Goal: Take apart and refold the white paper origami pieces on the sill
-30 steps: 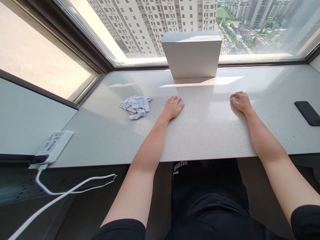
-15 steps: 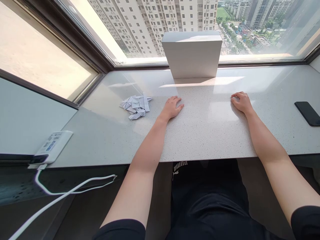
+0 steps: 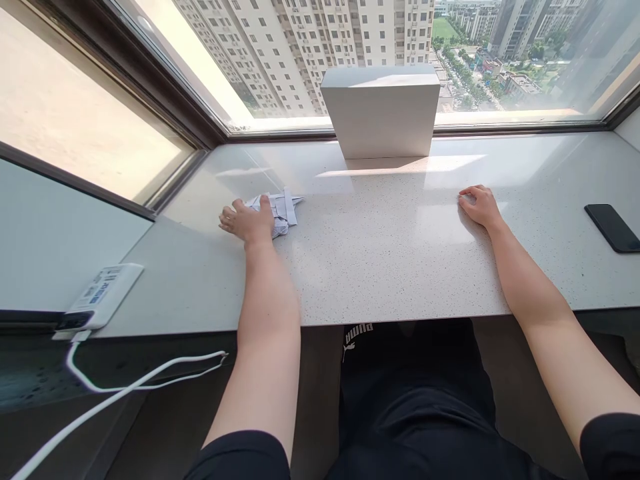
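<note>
My left hand [image 3: 249, 220] is at the pile of folded grey-white paper pieces [image 3: 285, 208] on the left of the counter. Its fingers are spread apart and point left, and it covers the pile's left part. I cannot tell whether the fingertips touch the paper. Several creased pieces overlap in the pile, one narrow strip standing out at its right side. My right hand [image 3: 481, 205] rests on the counter to the right, its fingers loosely bent and nothing visible in it.
A plain white box [image 3: 383, 120] stands upright against the window at the back. A dark phone [image 3: 614, 227] lies at the far right of the speckled counter [image 3: 370, 267]. On the left edge sits a white power strip [image 3: 107, 293] with a white cable [image 3: 125, 393] hanging down.
My left hand has moved left, from bare counter right of the paper pile to over the pile's left part. The right hand stays where it was.
</note>
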`<state>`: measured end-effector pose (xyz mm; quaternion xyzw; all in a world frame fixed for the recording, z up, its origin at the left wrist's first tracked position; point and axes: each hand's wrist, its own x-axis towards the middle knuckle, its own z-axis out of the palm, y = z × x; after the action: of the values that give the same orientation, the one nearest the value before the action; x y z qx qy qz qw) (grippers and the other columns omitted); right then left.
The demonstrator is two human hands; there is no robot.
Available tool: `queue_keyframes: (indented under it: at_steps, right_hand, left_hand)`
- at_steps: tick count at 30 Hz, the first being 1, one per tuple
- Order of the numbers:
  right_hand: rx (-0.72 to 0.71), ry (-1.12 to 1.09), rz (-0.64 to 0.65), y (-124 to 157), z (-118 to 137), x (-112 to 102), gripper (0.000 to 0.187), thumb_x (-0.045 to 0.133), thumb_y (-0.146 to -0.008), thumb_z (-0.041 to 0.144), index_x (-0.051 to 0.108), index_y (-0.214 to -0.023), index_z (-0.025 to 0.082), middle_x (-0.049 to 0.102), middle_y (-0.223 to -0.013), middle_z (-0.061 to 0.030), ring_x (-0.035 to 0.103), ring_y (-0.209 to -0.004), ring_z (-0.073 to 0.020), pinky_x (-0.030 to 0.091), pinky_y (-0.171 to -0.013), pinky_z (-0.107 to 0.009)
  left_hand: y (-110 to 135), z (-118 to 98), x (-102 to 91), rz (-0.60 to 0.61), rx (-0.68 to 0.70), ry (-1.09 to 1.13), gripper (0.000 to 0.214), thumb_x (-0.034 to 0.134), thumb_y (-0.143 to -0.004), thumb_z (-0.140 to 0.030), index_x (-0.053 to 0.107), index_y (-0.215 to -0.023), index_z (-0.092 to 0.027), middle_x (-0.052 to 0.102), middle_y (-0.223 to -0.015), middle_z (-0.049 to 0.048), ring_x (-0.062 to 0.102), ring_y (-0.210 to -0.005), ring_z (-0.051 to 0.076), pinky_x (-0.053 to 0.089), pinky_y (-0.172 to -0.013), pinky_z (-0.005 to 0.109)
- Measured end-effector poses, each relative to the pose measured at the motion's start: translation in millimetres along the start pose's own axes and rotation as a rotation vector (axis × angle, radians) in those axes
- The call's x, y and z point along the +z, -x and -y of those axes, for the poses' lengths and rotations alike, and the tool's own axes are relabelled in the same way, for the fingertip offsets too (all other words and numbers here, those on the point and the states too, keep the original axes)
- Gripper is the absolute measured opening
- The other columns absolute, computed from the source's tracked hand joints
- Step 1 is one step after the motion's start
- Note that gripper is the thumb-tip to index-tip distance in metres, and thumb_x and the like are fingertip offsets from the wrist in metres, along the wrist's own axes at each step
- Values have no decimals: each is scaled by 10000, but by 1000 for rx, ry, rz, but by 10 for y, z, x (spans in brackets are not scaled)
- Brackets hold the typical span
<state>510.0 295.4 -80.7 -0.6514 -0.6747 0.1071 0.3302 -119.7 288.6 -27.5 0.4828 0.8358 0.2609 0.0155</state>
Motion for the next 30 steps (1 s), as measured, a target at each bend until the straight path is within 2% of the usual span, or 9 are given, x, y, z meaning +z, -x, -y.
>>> queue_keyframes:
  at_steps: [1,4,8,11,15,17,22,26,30]
  right_hand:
    - [8,5,7,2,4,-1,282,737,-1000,406,905,-1195,291,817,-1421,-183,669,-1439,-492,525,-1313,-755]
    - [25,12,20,8,15,-5,283,738,-1008,394,903,-1211,283,808,-1448,-187,662,-1459,-493,514,-1321,-752]
    - [15,6,15,8,12,-9,264,743,-1003,394,897,-1190,289,803,-1434,-184,662,-1440,-488,519,-1312,-744]
    - [10,2,9,4,6,-10,255,737,-995,407,890,-1165,295,808,-1413,-181,671,-1409,-487,521,-1304,-749]
    - [17,-1,10,1,0,-10,256,738,-988,410,891,-1158,294,815,-1427,-185,670,-1435,-501,513,-1308,-774]
    - [15,-3,9,0,-7,-9,262,743,-985,409,898,-1162,295,816,-1433,-188,668,-1454,-506,511,-1315,-782]
    - [6,-16,4,-5,-26,-6,269,763,-967,415,903,-1165,299,817,-1421,-190,667,-1449,-518,531,-1295,-798]
    - [13,-13,8,-5,-20,-5,269,750,-970,422,897,-1157,297,814,-1434,-189,656,-1462,-512,520,-1303,-789]
    - [18,-15,6,0,-15,-7,257,749,-976,415,895,-1155,303,809,-1444,-187,650,-1466,-511,517,-1304,-791]
  left_hand:
    - [14,-7,23,30,-203,-13,789,485,-1188,-551,465,-1768,-17,413,-1899,403,325,-1816,598,223,-1433,900]
    - [53,-88,49,138,-316,-48,939,503,-1173,-677,371,-1876,-70,324,-1985,347,244,-1880,547,172,-1477,846]
    - [73,-144,41,176,-237,-77,897,463,-1182,-659,387,-1881,-103,345,-1990,315,243,-1887,523,242,-1450,873]
    - [74,-150,97,173,-146,-37,905,489,-1153,-689,469,-1844,-105,448,-1948,286,291,-1859,588,252,-1429,905]
    - [86,-229,251,214,-11,-5,1041,499,-1062,-832,535,-1837,-136,481,-1934,264,300,-1876,537,186,-1529,771]
    - [103,-297,334,234,45,-18,988,509,-1064,-769,533,-1839,-156,454,-1945,286,314,-1889,469,188,-1555,715]
    - [193,-487,532,267,197,59,873,581,-1066,-686,578,-1808,-227,522,-1910,269,364,-1865,487,216,-1526,783]
    - [369,-707,698,364,297,34,954,530,-1090,-743,529,-1858,-176,432,-1973,262,306,-1901,457,187,-1560,673]
    - [703,-997,856,447,473,80,991,542,-1101,-810,517,-1877,-195,407,-1993,246,272,-1909,491,206,-1550,697]
